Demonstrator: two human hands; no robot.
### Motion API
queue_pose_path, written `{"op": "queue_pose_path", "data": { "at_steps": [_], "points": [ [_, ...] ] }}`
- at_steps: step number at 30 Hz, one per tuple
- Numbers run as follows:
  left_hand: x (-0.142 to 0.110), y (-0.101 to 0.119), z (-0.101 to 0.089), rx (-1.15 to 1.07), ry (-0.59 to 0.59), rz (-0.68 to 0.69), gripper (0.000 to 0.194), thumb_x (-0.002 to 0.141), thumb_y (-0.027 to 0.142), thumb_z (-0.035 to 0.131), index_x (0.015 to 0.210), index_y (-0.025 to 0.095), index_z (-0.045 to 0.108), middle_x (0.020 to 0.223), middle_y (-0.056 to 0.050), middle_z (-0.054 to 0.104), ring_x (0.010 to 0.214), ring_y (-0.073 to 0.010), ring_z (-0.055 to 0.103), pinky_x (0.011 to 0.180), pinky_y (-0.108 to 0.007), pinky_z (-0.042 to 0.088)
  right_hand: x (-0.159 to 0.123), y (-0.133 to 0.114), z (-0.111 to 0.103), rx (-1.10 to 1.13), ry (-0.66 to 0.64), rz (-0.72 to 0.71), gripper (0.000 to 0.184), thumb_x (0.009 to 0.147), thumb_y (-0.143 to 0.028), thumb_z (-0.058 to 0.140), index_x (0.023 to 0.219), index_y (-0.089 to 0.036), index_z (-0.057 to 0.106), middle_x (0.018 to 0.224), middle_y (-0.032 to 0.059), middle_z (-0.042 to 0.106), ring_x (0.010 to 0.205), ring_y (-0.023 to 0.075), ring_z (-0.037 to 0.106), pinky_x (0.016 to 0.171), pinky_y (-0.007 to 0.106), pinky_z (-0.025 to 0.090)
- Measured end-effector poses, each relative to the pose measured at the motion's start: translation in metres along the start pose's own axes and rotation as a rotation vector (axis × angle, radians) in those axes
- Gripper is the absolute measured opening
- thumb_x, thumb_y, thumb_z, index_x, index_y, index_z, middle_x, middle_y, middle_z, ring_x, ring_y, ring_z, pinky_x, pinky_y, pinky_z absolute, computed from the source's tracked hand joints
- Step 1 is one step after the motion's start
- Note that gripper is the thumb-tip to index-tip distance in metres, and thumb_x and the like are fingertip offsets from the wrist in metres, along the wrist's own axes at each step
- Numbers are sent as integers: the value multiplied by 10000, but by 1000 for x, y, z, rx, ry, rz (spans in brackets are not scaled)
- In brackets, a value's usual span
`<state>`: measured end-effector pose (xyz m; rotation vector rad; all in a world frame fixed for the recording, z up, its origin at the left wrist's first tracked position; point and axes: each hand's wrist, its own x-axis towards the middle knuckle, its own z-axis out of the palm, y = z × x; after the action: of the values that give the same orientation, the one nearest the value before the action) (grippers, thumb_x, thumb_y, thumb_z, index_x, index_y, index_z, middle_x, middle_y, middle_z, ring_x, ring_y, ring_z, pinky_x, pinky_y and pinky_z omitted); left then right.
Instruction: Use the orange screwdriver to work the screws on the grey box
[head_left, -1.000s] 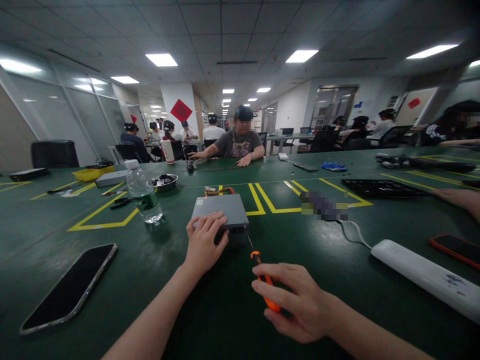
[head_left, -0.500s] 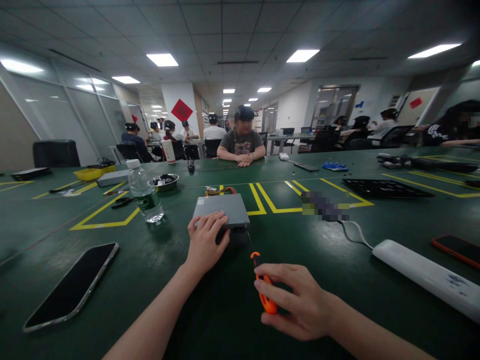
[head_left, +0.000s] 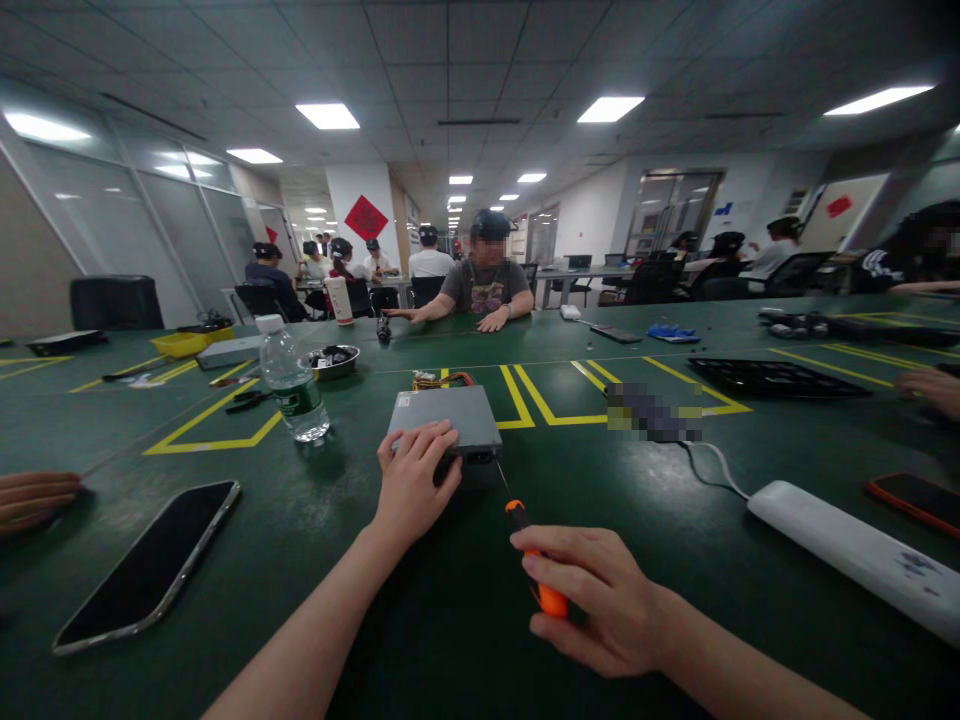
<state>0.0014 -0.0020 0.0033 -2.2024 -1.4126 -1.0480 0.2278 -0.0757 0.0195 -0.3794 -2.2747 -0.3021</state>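
The step in hand looks like screwdriver work at the near right corner of the metal box (head_left: pixel 466 412), which lies flat on the tabletop (head_left: pixel 457 590) in front of you. Your left hand (head_left: pixel 414 475) lays its fingers over the box's top, thumb down by the near face; whether they grip or only press, I cannot tell. Your right hand (head_left: pixel 604 600) has its fingers closed around the orange screwdriver (head_left: pixel 553 598), shaft slanting up to that corner. Whether the tip is seated is too small to tell; the next move calls for a steady box and straight alignment.
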Motion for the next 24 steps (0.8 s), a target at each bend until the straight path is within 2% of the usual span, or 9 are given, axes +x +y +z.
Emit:
{"op": "queue_pose_path", "data": {
  "at_steps": [3, 5, 8, 11, 17, 21, 24],
  "points": [
    [0, 0, -1, -4, -9, -5, 230, 838, 279, 507, 1063, 283, 558, 1195, -15, 607, 1125, -219, 513, 992, -450, 227, -4, 2, 3, 13, 57, 46, 279, 915, -427, 451, 981, -157, 468, 951, 121, 659, 842, 172, 657, 698, 250, 498],
    [0, 1, -1, -6, -8, -6, 230, 838, 279, 508, 1062, 283, 558, 1193, -13, 607, 1120, -217, 516, 991, -449, 228, -4, 2, 4, 54, 42, 58, 318, 903, -457, 452, 1019, -161, 452, 961, 120, 653, 870, 178, 652, 706, 251, 502],
    [0, 1, -2, -5, -2, -6, 228, 834, 279, 513, 1057, 284, 562, 1185, -14, 613, 1119, -219, 517, 988, -449, 231, 0, 0, 2, 76, -31, 22, 298, 909, -352, 411, 1114, -141, 459, 1013, 137, 628, 891, 185, 641, 729, 270, 508],
    [0, 1, -2, -3, -2, -7, 231, 830, 273, 518, 1057, 284, 562, 1181, -6, 615, 1119, -215, 518, 990, -448, 230, 1, -1, 1, 0, -58, -11, 262, 921, -317, 404, 1097, -149, 503, 1020, 140, 626, 838, 178, 648, 703, 270, 511],
    [0, -1, -1, -3, -3, -8, 234, 830, 277, 516, 1059, 287, 564, 1188, -10, 609, 1124, -219, 514, 997, -451, 228, -3, 1, 3, 10, 46, 68, 292, 904, -439, 462, 996, -161, 451, 977, 124, 658, 850, 171, 661, 699, 247, 505],
    [-1, -1, 1, -2, -2, -11, 234, 831, 277, 517, 1059, 290, 565, 1188, -16, 610, 1125, -222, 510, 995, -455, 229, 1, 0, 1, 56, -43, 27, 317, 918, -375, 409, 1119, -134, 456, 1033, 143, 635, 914, 188, 639, 751, 280, 506],
    [-1, -1, 1, 1, -2, -7, 233, 832, 277, 514, 1059, 288, 567, 1189, -20, 610, 1122, -223, 513, 991, -455, 234, 3, -1, 0, 11, -84, -8, 262, 933, -318, 387, 1097, -152, 505, 1051, 147, 622, 879, 188, 641, 718, 284, 506]
  ]
}}
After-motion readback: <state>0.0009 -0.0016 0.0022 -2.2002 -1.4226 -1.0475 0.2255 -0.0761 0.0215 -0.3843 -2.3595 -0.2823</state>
